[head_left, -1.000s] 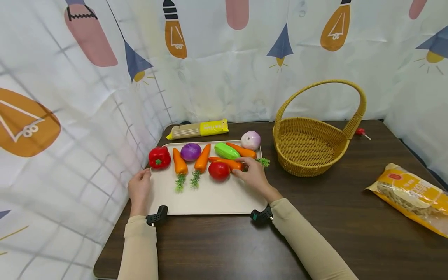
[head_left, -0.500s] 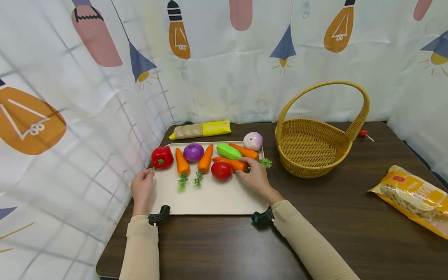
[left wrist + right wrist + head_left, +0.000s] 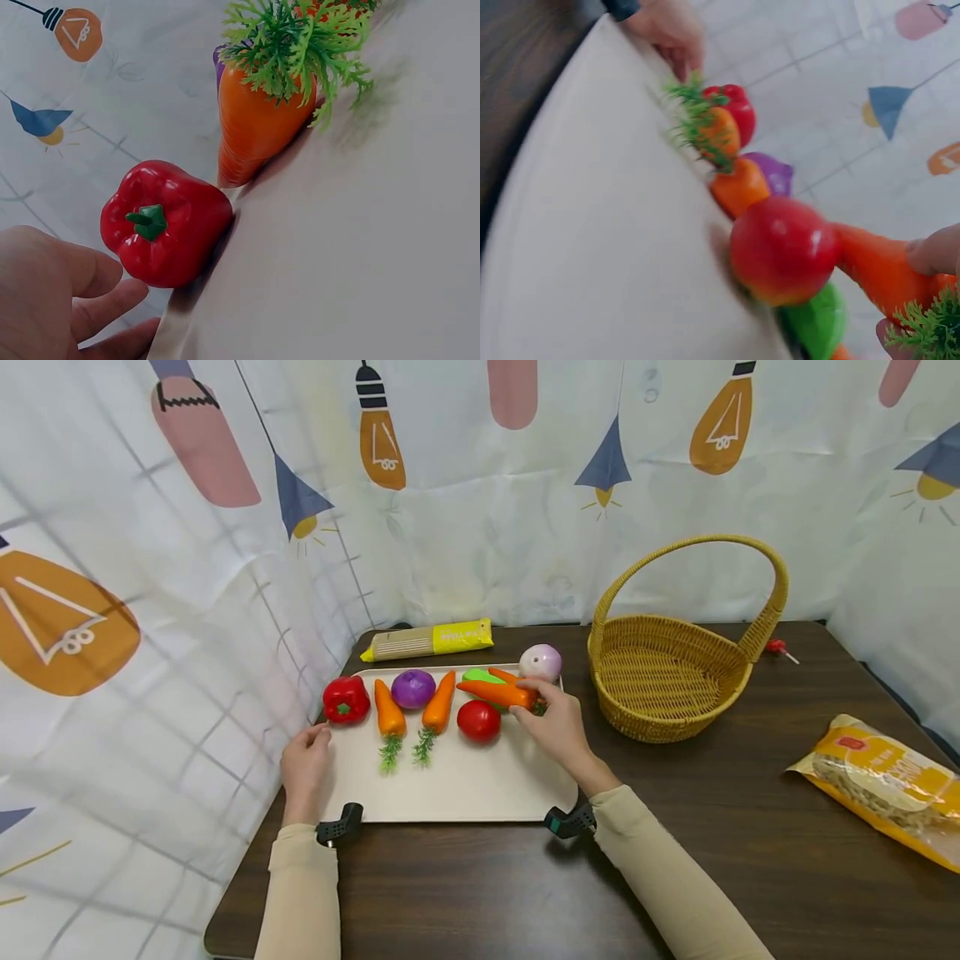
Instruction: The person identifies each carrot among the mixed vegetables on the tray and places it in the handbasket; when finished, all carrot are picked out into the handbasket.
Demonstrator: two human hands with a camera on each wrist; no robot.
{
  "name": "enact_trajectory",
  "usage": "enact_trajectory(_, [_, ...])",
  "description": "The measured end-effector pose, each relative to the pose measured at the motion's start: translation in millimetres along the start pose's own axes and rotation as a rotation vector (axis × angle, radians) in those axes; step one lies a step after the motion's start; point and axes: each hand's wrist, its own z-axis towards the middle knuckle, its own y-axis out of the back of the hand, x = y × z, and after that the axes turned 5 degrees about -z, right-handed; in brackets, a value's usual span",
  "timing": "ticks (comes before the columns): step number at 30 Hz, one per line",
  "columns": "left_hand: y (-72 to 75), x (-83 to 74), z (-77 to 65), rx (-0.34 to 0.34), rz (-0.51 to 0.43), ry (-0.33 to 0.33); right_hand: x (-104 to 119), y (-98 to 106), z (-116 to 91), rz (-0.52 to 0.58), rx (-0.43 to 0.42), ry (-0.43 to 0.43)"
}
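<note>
1. While my right hand [image 3: 558,722] pinched a carrot [image 3: 495,693] over the tray [image 3: 450,793], that carrot partly hid a green vegetable [image 3: 478,675].
2. My left hand [image 3: 305,766] stood, fingers relaxed, at the tray's edge; I could not confirm contact.

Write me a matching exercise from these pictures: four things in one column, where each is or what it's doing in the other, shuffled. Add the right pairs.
Column one
1. right hand
2. bell pepper
3. purple vegetable
4. wicker basket

Column two
A. on the table, to the right of the tray
B. lying between two leafy carrots
C. gripping a carrot
D. nearest of all the vegetables to the left hand

Right pairs: 1-C, 2-D, 3-B, 4-A
</note>
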Motion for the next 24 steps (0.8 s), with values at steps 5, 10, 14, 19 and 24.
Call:
enact_trajectory(5, [0.6, -0.4, 0.7, 0.001, 0.006, -0.009, 11.2, 19.2, 5.2, 0.016, -0.068, -0.004])
enact_trajectory(10, [0.8, 0.0, 0.6, -0.002, 0.011, -0.02, 23.5, 40.9, 9.9, 0.076, -0.067, 0.008])
enact_trajectory(14, [0.7, 0.3, 1.1, -0.004, 0.011, -0.021, 28.1, 54.2, 12.2, 0.118, -0.06, 0.003])
enact_trajectory(19, [0.1, 0.1, 0.1, -0.014, 0.015, -0.012, 35.4, 66.4, 12.1, 0.169, -0.066, -0.003])
enact_trajectory(24, [2.9, -1.7, -0.4, -0.008, 0.001, -0.014, 48.3, 80.4, 9.2, 0.156, -0.082, -0.006])
